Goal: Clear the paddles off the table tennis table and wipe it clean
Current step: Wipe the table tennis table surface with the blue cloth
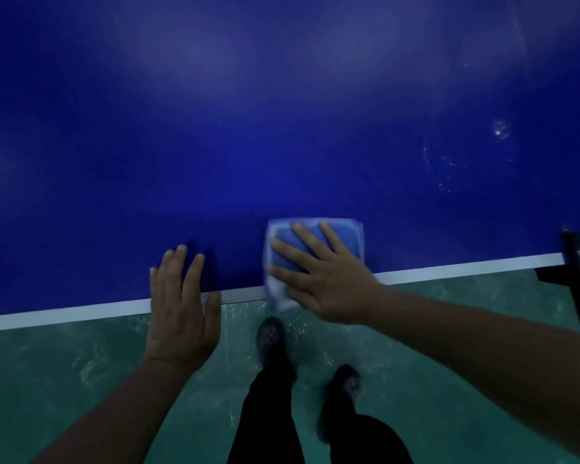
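Note:
A blue table tennis table [282, 112] fills the upper view, its white edge line [81, 311] running along the near side. My right hand [318, 272] presses flat, fingers spread, on a folded blue cloth [342, 231] that lies at the table's near edge and hangs slightly over it. My left hand [180, 306] rests flat with straight fingers on the table edge, a short way left of the cloth. No paddles are in view.
The net post and clamp [573, 259] stand at the right edge of the table. Water droplets [499, 132] speckle the surface at the right. Below lie a green floor [64, 380] and my feet in dark clogs [270, 333].

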Action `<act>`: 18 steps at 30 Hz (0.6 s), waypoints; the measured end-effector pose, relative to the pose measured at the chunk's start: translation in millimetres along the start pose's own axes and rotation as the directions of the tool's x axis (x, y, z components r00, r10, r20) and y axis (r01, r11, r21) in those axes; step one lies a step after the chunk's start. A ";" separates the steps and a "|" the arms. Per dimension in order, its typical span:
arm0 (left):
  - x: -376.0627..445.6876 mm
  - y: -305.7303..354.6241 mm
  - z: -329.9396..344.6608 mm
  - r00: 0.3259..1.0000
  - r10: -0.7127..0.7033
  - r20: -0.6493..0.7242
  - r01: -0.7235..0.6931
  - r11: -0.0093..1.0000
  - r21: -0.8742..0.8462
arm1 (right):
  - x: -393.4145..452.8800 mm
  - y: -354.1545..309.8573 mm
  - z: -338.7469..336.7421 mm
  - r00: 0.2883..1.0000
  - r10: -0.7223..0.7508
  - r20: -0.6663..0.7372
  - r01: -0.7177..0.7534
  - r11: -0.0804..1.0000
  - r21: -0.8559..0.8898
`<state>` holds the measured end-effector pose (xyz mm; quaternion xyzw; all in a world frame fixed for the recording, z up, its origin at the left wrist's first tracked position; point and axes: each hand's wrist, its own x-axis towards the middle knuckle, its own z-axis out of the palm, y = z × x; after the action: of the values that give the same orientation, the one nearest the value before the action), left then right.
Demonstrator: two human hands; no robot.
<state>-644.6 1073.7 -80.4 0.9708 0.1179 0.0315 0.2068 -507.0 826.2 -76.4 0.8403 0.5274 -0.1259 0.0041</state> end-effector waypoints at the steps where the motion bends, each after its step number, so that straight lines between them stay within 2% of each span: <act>1: -3.3 -1.7 -1.4 1.000 -0.008 0.004 0.008 1.000 0.006 | -16.6 14.9 -3.1 0.995 -0.095 0.031 0.095 0.995 -0.015; 2: -6.1 -2.9 -2.7 1.000 -0.009 0.010 0.009 1.000 0.008 | -25.6 37.8 -6.5 0.991 -0.127 0.041 0.129 0.990 -0.059; 3: -8.7 -4.1 -4.3 1.000 -0.007 0.016 0.007 1.000 0.008 | -29.3 62.8 -9.4 0.996 -0.086 0.035 0.089 0.990 -0.106; 4: -10.2 -4.7 -6.1 1.000 -0.005 0.022 0.005 1.000 0.012 | -26.5 86.6 -15.4 0.999 0.036 0.038 -0.032 0.993 -0.117; 5: -10.7 -4.0 -7.4 1.000 -0.004 0.028 0.004 1.000 0.016 | -18.4 103.5 -21.6 0.975 0.219 0.047 -0.215 0.973 -0.080; 7: -8.4 1.8 -8.7 0.999 -0.012 0.035 0.011 1.000 0.014 | 11.4 104.7 -30.3 0.824 0.567 -0.003 -0.566 0.823 0.058; 8: -5.2 6.9 -8.3 0.999 -0.013 0.038 0.013 1.000 0.007 | 28.8 90.1 -31.5 0.735 0.678 -0.023 -0.673 0.733 0.100; 9: -0.1 14.2 -6.9 0.999 -0.006 0.044 0.006 1.000 -0.005 | 43.9 70.4 -29.5 0.690 0.723 -0.039 -0.715 0.689 0.122; 10: 6.8 23.6 -4.7 0.999 0.010 0.049 -0.009 1.000 -0.023 | 54.7 48.9 -26.0 0.706 0.705 -0.058 -0.694 0.706 0.138; 12: 27.2 45.0 1.7 0.997 0.061 0.056 -0.058 0.997 -0.045 | 54.7 15.4 -18.0 0.826 0.560 -0.061 -0.547 0.823 0.151; 13: 38.9 56.9 6.0 0.993 0.095 0.070 -0.092 0.994 -0.052 | 42.1 10.9 -13.6 0.858 0.510 -0.065 -0.497 0.855 0.149; 14: 51.1 70.1 10.8 0.987 0.131 0.089 -0.125 0.990 -0.065 | 24.9 18.0 -9.8 0.852 0.518 -0.071 -0.504 0.850 0.154; 15: 63.1 83.5 15.8 0.980 0.167 0.110 -0.158 0.984 -0.078 | 5.4 33.3 -6.8 0.805 0.590 -0.063 -0.574 0.801 0.169; 16: 74.3 96.9 21.3 0.969 0.208 0.135 -0.198 0.977 -0.086 | -17.1 52.6 -3.4 0.716 0.697 -0.045 -0.681 0.711 0.174; 18: 92.3 121.6 34.0 0.934 0.301 0.192 -0.292 0.954 -0.073 | -67.9 90.8 3.5 0.488 0.873 0.008 -0.861 0.480 0.166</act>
<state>-525.0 974.8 -60.5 0.9709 -0.0521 -0.0336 0.2313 -455.1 725.3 -76.6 0.9933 0.0202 -0.1123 -0.0156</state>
